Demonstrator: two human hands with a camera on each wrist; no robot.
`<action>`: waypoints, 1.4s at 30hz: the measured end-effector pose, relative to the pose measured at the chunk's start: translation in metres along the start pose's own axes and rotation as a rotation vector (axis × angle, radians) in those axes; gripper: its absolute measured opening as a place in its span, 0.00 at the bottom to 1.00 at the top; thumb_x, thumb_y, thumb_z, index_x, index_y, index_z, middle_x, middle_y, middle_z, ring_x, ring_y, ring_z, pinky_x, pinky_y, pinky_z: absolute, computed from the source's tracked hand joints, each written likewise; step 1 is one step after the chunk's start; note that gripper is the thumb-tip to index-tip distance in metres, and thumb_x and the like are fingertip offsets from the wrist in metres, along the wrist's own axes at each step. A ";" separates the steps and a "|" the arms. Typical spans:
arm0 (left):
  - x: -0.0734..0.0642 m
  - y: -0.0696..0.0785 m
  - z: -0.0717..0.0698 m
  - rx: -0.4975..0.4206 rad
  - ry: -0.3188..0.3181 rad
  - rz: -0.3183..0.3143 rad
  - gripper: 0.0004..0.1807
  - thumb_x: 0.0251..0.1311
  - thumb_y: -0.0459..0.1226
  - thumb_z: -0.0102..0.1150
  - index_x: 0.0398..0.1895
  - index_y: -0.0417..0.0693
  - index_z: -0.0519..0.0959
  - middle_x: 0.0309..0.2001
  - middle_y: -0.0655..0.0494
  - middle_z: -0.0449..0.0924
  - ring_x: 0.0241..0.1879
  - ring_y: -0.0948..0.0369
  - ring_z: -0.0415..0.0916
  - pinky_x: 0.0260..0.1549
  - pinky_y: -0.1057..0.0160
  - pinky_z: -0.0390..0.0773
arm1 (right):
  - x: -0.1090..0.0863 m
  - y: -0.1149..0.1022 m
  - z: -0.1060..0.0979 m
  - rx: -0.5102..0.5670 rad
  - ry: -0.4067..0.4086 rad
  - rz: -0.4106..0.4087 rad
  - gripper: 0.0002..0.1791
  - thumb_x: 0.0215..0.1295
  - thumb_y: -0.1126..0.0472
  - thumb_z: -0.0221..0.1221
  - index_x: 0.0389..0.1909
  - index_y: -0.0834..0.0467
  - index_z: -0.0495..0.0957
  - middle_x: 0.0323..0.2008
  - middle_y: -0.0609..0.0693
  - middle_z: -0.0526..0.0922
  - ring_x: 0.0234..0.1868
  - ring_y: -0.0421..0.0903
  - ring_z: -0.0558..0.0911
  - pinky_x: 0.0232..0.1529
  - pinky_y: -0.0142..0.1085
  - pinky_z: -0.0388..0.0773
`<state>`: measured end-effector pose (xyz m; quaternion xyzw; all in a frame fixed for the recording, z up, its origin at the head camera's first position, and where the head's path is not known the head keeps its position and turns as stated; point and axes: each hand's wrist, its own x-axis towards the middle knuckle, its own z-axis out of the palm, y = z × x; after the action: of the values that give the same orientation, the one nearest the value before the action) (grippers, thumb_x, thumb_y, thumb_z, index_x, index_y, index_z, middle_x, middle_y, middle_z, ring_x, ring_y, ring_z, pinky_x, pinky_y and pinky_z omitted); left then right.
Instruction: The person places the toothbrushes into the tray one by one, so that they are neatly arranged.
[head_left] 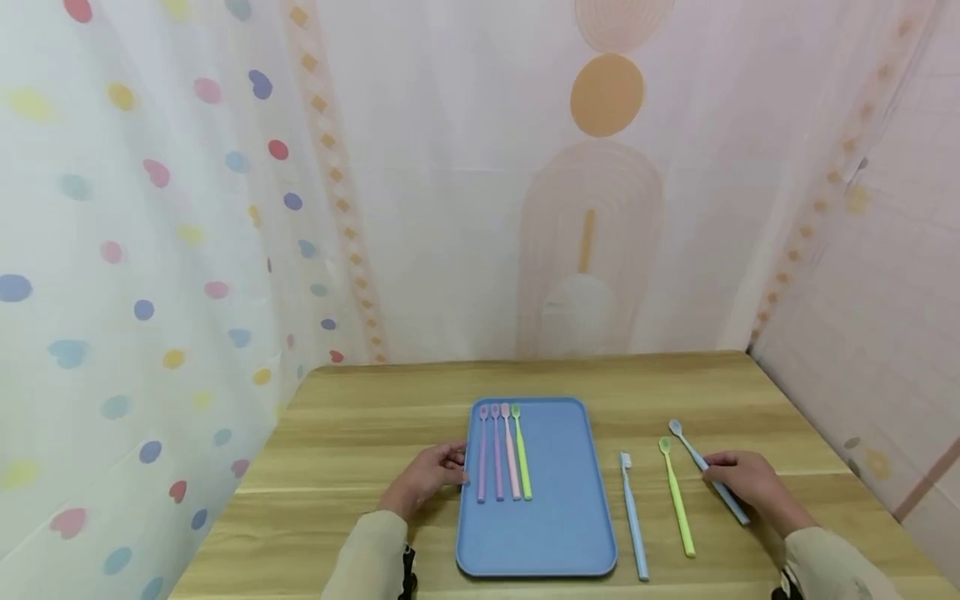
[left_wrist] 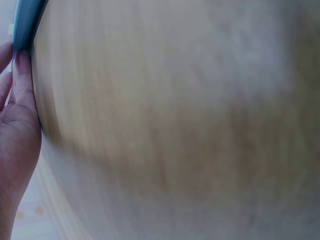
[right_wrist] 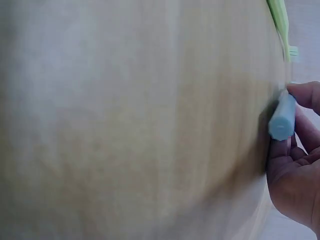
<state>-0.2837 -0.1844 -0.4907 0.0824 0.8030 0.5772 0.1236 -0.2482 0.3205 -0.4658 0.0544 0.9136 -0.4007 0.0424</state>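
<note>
A blue tray [head_left: 558, 533] lies mid-table. On its left half are two purple toothbrushes [head_left: 498, 458], a pink toothbrush [head_left: 512, 458] and a green toothbrush [head_left: 524, 462], side by side. My left hand [head_left: 429, 477] holds the tray's left rim; in the left wrist view its fingers [left_wrist: 23, 82] meet the tray edge [left_wrist: 26, 25]. To the right, my right hand [head_left: 744, 479] pinches a light blue toothbrush [head_left: 731, 502] by its handle. That brush slants, its head pointing up and left. The right wrist view shows the handle end [right_wrist: 283, 120] between thumb and fingers, close to the tabletop.
Between the tray and my right hand lie another light blue toothbrush [head_left: 634, 525] and a green toothbrush [head_left: 678, 508] on the wooden table [head_left: 360, 417]. A patterned curtain [head_left: 450, 208] hangs behind the table and along its sides.
</note>
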 end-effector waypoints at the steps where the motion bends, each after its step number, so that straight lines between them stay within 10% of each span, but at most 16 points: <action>1: 0.001 0.000 -0.001 -0.001 0.004 -0.001 0.33 0.56 0.24 0.66 0.66 0.28 0.68 0.46 0.45 0.74 0.43 0.54 0.71 0.44 0.60 0.75 | 0.001 0.000 0.001 0.011 0.007 0.001 0.21 0.60 0.60 0.64 0.49 0.71 0.81 0.46 0.64 0.83 0.42 0.51 0.79 0.37 0.38 0.74; 21: 0.002 0.004 0.001 -0.009 -0.008 -0.021 0.33 0.56 0.24 0.66 0.67 0.29 0.68 0.47 0.44 0.74 0.44 0.54 0.72 0.45 0.60 0.76 | -0.001 -0.011 -0.007 0.248 0.077 0.133 0.30 0.67 0.61 0.55 0.65 0.74 0.67 0.54 0.71 0.75 0.39 0.47 0.77 0.34 0.36 0.76; 31: -0.001 0.003 0.004 -0.001 -0.009 -0.037 0.33 0.55 0.24 0.66 0.66 0.30 0.69 0.44 0.46 0.75 0.42 0.54 0.71 0.42 0.61 0.75 | 0.000 -0.023 -0.007 0.506 0.102 0.216 0.31 0.66 0.64 0.55 0.67 0.74 0.63 0.36 0.48 0.80 0.33 0.42 0.77 0.33 0.37 0.77; 42: -0.002 0.006 0.003 -0.010 0.004 -0.031 0.32 0.55 0.24 0.66 0.65 0.30 0.70 0.45 0.46 0.75 0.42 0.54 0.70 0.42 0.60 0.75 | 0.011 -0.055 0.020 0.599 0.120 0.194 0.30 0.66 0.66 0.55 0.67 0.74 0.64 0.36 0.48 0.80 0.34 0.40 0.77 0.33 0.34 0.77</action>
<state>-0.2814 -0.1805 -0.4857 0.0683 0.8015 0.5794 0.1313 -0.2657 0.2694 -0.4402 0.1747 0.7464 -0.6421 0.0086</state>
